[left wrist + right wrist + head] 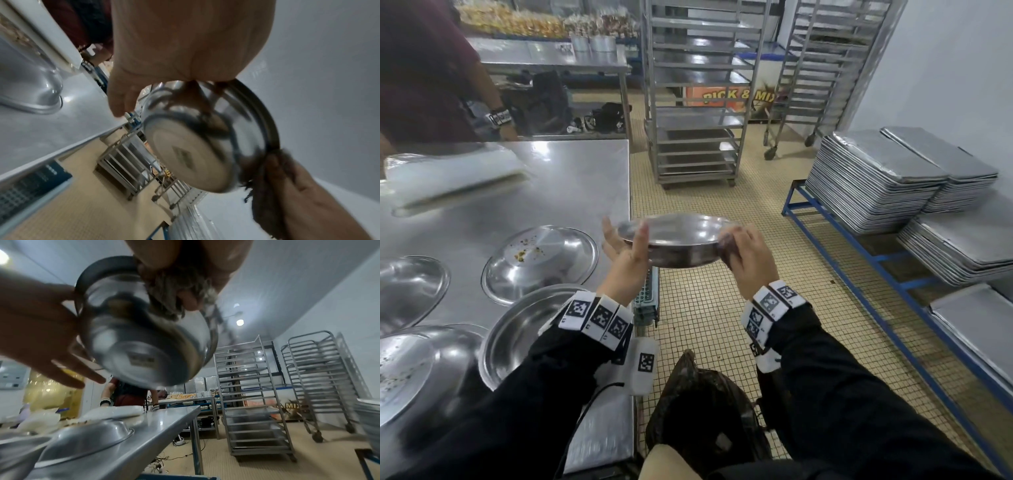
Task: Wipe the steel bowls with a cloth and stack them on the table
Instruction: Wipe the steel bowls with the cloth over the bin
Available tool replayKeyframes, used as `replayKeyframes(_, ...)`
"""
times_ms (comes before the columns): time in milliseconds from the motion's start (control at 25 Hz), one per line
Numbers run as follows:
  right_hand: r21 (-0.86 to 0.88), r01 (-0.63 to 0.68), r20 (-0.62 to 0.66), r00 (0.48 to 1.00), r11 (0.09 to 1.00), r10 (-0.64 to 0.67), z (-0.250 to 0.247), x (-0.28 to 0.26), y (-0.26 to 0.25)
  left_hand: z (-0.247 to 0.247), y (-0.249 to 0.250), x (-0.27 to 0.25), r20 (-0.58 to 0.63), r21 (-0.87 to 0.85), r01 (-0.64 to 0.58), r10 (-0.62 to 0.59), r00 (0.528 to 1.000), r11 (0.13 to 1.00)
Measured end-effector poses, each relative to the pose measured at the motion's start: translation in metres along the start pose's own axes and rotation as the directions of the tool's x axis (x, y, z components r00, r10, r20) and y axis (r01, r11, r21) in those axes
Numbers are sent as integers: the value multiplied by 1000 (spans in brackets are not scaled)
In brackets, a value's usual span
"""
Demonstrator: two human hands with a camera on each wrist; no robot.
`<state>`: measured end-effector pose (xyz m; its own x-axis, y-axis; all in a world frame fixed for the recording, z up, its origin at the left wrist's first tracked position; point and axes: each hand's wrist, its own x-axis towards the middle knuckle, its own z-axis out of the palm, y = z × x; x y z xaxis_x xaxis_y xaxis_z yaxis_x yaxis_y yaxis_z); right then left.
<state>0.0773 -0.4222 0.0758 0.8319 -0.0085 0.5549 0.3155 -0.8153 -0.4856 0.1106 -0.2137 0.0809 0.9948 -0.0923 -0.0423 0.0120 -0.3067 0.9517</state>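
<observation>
I hold a steel bowl [681, 240] [195, 154] [144, 353] in the air just past the table's right edge, roughly level and rim up. My left hand [626, 253] [41, 329] pinches its left rim, thumb on top and fingers spread underneath. My right hand [746, 253] [318, 203] grips a brown cloth [725, 241] [267, 203] [174, 288] wrapped over the bowl's right rim. On the steel table [571, 178] an upside-down bowl [541, 263] carries crumbs, an upright bowl [517, 335] lies near my left forearm, and more bowls [407, 291] sit at the left.
Another person in a dark red top [421, 68] stands at the table's far side behind a pile of white plastic bags [455, 178]. Wheeled tray racks [698, 102] stand ahead, stacked baking trays [876, 178] sit on a blue frame [859, 246] at right. A dark bag [698, 404] lies by my feet.
</observation>
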Motion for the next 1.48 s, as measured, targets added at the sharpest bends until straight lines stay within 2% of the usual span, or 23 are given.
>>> replayKeyframes(80,45,-25,9,1000,999,25,-10,11,7,-7,-6,0,-50,140,-233,242,969,962)
replayKeyframes(120,68,-27,19,999,997,25,-14,16,10,-11,-5,-1,-62,225,-302,323,944,926)
replayKeyframes(160,86,-29,36,999,996,26,-17,19,13,-14,-3,-1,-38,277,-352,376,926,894)
replayKeyframes(240,100,-65,86,995,993,56,-19,24,20,-16,1,-3,39,254,-384,387,921,888)
replayKeyframes(400,51,-177,171,971,983,166,-10,12,31,-11,-1,-7,-33,189,-324,335,941,927)
replayKeyframes(520,3,-203,211,957,979,198,3,-10,27,-3,-12,-9,-100,38,-212,215,971,976)
replayKeyframes(640,-21,-171,323,931,985,169,25,-37,8,2,-20,-9,-161,-176,-101,72,984,979)
replayKeyframes(720,-51,-79,376,922,996,92,42,-58,-12,6,-19,-10,-184,-251,-45,-2,983,967)
replayKeyframes(800,-55,-5,327,945,998,23,53,-67,-30,9,-15,-14,-175,-282,-16,-35,984,959)
replayKeyframes(880,-51,1,228,974,999,11,57,-57,-41,13,-13,-19,-158,-293,-17,-31,987,956)
replayKeyframes(1040,-23,-125,63,990,992,126,54,-18,-20,11,-8,-21,-149,-354,25,-82,985,935)
replayKeyframes(1120,44,-212,99,973,976,207,52,-23,2,6,-7,-16,-162,-408,47,-123,979,912)
replayKeyframes(1200,64,-241,175,958,968,226,55,-45,10,1,-8,-13,-174,-427,51,-137,975,903)
replayKeyframes(1360,-29,-49,238,970,998,55,69,-73,-31,5,-11,-16,-190,-386,18,-99,977,922)
replayKeyframes(1480,34,-4,149,989,999,-1,69,-44,-59,13,-8,-22,-138,-364,3,-57,989,931)
